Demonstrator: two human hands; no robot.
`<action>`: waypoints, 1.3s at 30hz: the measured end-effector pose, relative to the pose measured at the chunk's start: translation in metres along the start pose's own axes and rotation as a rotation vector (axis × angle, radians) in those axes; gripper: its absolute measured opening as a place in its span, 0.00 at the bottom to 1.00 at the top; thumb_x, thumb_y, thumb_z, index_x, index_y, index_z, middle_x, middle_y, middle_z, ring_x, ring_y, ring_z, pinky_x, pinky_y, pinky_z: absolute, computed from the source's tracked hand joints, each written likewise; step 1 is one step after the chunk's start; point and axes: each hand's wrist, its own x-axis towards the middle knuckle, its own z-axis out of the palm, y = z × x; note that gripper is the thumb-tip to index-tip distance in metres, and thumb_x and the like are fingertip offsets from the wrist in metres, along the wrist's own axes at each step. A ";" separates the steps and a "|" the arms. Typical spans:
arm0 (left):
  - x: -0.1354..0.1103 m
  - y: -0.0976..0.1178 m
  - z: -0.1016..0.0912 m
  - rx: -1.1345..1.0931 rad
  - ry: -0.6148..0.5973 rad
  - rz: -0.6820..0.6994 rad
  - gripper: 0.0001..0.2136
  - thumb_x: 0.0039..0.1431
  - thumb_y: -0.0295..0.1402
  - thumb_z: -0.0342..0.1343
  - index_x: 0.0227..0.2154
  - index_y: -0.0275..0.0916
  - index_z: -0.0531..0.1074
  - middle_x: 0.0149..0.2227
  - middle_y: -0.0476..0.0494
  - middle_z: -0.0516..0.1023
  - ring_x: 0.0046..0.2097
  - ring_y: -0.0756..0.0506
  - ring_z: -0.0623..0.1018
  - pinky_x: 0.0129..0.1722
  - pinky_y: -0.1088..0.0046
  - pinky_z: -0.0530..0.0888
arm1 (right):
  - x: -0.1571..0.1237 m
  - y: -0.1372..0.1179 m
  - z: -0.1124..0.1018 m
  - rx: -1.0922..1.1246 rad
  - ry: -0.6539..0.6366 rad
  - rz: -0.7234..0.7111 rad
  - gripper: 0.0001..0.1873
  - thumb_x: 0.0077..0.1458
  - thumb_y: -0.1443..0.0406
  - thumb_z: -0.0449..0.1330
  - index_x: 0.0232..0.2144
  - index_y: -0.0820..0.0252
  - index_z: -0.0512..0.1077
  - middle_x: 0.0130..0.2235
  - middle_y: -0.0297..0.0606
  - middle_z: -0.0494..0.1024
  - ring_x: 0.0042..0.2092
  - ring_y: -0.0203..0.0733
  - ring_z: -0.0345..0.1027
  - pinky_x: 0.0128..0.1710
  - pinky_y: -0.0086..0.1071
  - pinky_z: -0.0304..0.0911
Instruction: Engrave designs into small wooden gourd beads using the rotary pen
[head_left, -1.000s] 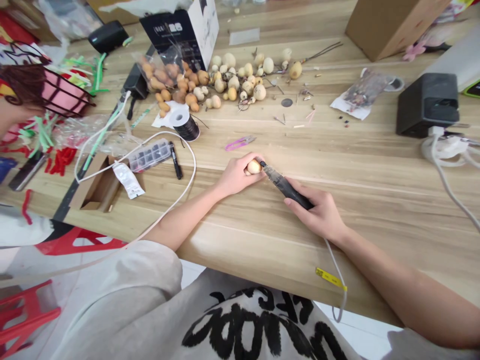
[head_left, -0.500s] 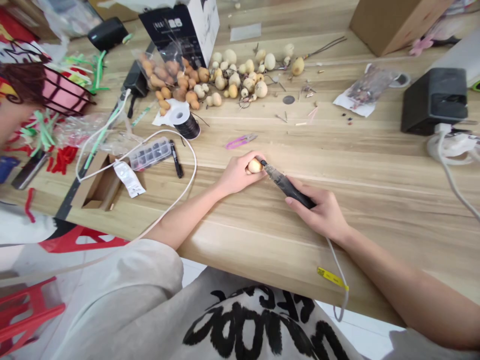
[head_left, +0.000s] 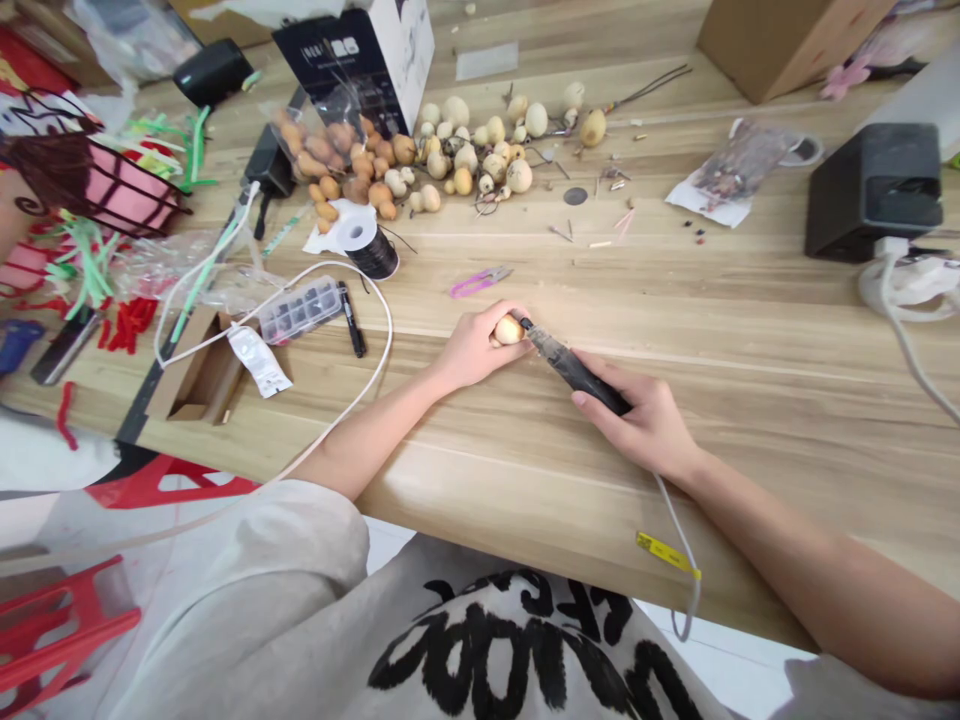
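Observation:
My left hand (head_left: pixel 474 347) rests on the wooden table (head_left: pixel 750 350) with its fingers closed round a small pale gourd (head_left: pixel 509 330). My right hand (head_left: pixel 643 420) grips a dark corded pen-shaped tool (head_left: pixel 571 369), whose tip touches the right side of the gourd. The tool's grey cable (head_left: pixel 679 545) hangs off the table's front edge with a yellow tag on it.
A heap of small gourds (head_left: pixel 442 165) lies at the back centre beside a black-and-white box (head_left: pixel 367 60). Purple snips (head_left: pixel 478 283), a spool of black thread (head_left: pixel 366 240), a bead case (head_left: pixel 298 310), a black marker (head_left: pixel 351 320) and a white cable (head_left: pixel 330 290) lie left. A black device (head_left: pixel 874 190) stands right.
Both hands stay where they were on the gourd and the tool; only the camera has shifted slightly.

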 end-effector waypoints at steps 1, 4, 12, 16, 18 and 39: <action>0.000 0.000 0.000 -0.001 -0.001 -0.004 0.14 0.54 0.39 0.63 0.40 0.37 0.73 0.30 0.51 0.74 0.28 0.54 0.68 0.30 0.79 0.65 | 0.000 0.000 0.000 -0.003 -0.001 0.004 0.26 0.58 0.63 0.60 0.59 0.59 0.73 0.54 0.41 0.81 0.53 0.53 0.77 0.52 0.41 0.73; 0.000 -0.001 0.000 -0.002 -0.004 -0.009 0.15 0.54 0.40 0.63 0.41 0.38 0.73 0.30 0.51 0.75 0.29 0.53 0.68 0.31 0.79 0.65 | 0.000 0.000 0.000 -0.012 -0.001 0.011 0.26 0.58 0.63 0.59 0.59 0.58 0.73 0.54 0.41 0.81 0.53 0.54 0.77 0.52 0.42 0.73; 0.001 -0.001 0.000 -0.033 -0.008 -0.023 0.16 0.54 0.41 0.63 0.42 0.36 0.73 0.36 0.46 0.78 0.33 0.52 0.72 0.34 0.78 0.68 | -0.001 0.001 0.000 -0.009 0.007 0.018 0.26 0.58 0.62 0.60 0.59 0.54 0.73 0.55 0.37 0.80 0.54 0.54 0.77 0.54 0.43 0.73; 0.001 -0.001 -0.001 -0.032 -0.013 -0.024 0.16 0.54 0.40 0.63 0.41 0.36 0.73 0.36 0.46 0.77 0.33 0.51 0.72 0.35 0.78 0.68 | -0.001 0.001 0.001 -0.014 0.016 0.006 0.25 0.58 0.62 0.60 0.58 0.54 0.73 0.55 0.37 0.80 0.55 0.54 0.76 0.54 0.42 0.73; 0.001 -0.001 -0.001 -0.025 -0.012 -0.015 0.15 0.54 0.40 0.63 0.41 0.36 0.73 0.35 0.47 0.77 0.33 0.52 0.72 0.35 0.77 0.68 | -0.001 0.002 0.001 -0.022 0.020 0.004 0.25 0.58 0.62 0.60 0.58 0.54 0.73 0.55 0.38 0.80 0.54 0.54 0.77 0.53 0.42 0.73; 0.001 -0.001 -0.001 0.011 -0.006 0.003 0.15 0.54 0.40 0.63 0.40 0.37 0.73 0.33 0.49 0.76 0.31 0.53 0.70 0.34 0.78 0.66 | -0.001 0.001 0.001 -0.016 0.016 0.012 0.26 0.58 0.62 0.59 0.58 0.53 0.74 0.53 0.36 0.82 0.51 0.53 0.78 0.49 0.40 0.75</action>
